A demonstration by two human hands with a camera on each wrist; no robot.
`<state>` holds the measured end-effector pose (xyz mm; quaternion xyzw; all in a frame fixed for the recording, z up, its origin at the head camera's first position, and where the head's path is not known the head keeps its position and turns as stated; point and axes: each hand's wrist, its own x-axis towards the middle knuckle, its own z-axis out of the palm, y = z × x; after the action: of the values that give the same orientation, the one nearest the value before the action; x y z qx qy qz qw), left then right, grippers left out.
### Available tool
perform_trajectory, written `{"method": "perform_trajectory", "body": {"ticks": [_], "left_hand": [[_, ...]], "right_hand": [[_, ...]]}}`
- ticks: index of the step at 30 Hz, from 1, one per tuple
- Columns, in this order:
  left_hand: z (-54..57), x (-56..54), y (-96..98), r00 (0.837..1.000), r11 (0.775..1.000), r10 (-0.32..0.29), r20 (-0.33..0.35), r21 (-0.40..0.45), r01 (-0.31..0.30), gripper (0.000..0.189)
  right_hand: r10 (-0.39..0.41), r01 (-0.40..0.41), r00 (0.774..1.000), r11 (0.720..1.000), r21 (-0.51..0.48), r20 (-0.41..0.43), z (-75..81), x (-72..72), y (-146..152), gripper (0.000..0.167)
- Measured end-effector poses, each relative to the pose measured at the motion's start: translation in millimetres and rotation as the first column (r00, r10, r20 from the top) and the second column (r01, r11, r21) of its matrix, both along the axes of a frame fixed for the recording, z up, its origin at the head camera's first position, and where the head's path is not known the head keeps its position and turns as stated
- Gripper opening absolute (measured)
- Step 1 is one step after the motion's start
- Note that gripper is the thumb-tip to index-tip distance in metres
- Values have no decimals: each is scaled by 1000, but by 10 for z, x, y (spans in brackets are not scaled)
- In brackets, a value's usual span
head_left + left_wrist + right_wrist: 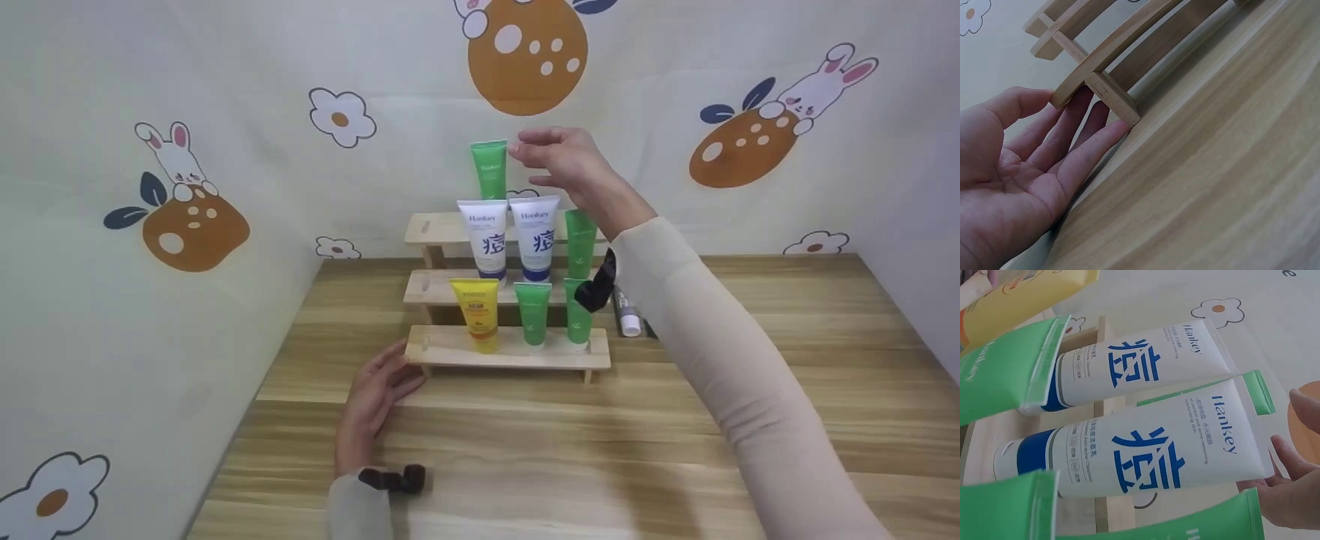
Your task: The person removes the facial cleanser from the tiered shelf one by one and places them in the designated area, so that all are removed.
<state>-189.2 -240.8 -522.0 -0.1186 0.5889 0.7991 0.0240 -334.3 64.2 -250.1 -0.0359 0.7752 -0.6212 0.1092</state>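
Note:
A small three-tier wooden display rack [510, 358] stands on the table. My left hand [377, 390] holds the left end of its lowest shelf. In the left wrist view, the thumb lies at the shelf end [1075, 84] and other fingers reach under it by the leg. On the top tier a green tube [490, 166] stands upright; my right hand [566, 161] is just right of it, fingers apart and holding nothing. Two white tubes [536, 236] and a green tube [580, 244] stand on the middle tier. The bottom tier bears a yellow tube [478, 311] and two green tubes [533, 311].
A grey tube with a white cap [630, 324] lies on the table right of the rack, partly hidden by the right sleeve. Behind the table hangs a pale cloth [405, 45] printed with rabbits and flowers. Wood-grain table top [510, 450] extends in front of the rack.

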Motion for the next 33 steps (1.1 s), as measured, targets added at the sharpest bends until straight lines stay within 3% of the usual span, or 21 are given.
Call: {"method": "perform_trajectory", "body": {"ticks": [6, 19, 26, 33], "left_hand": [[5, 10, -35, 1000, 1000, 17, -1, 7, -17, 47], [-2, -9, -15, 1000, 1000, 17, 8, -4, -17, 46], [-2, 18, -39, 999, 999, -38, -31, -12, 38, 49], [3, 15, -34, 999, 999, -33, -24, -13, 33, 49]], "right_hand": [[-10, 10, 999, 1000, -13, 44, -21, -77, -104, 51], [6, -13, 998, 993, 115, 65, 13, -191, -149, 47], [9, -13, 1000, 989, 147, 26, 27, -198, -216, 43], [-60, 61, 998, 988, 139, -12, 2, -186, -258, 35]]}}
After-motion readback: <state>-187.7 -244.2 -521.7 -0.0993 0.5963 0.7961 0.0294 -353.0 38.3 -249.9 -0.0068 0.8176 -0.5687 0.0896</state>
